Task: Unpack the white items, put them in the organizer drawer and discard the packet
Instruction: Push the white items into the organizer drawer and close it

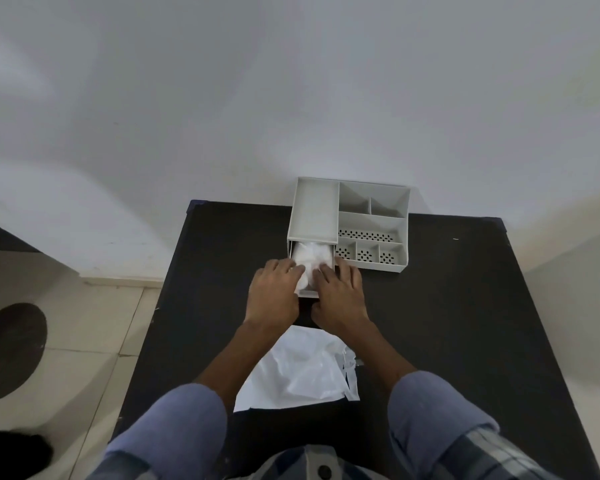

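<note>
A grey desk organizer point(371, 220) stands at the far edge of the black table point(465, 306). Its drawer point(307, 292) on the left side is pulled out toward me. White items point(310, 256) fill the drawer in a soft heap. My left hand point(274, 294) lies on the drawer's left side, fingers touching the white items. My right hand point(338, 294) lies on the drawer's right side, fingers pressed on the same heap. The torn white packet point(298, 368) lies flat on the table between my forearms, near me.
The organizer's open compartments point(373, 206) on the right hold nothing visible. A white wall rises behind the table. Left of the table, on the tiled floor, is a pale bin with a dark round opening point(11, 351).
</note>
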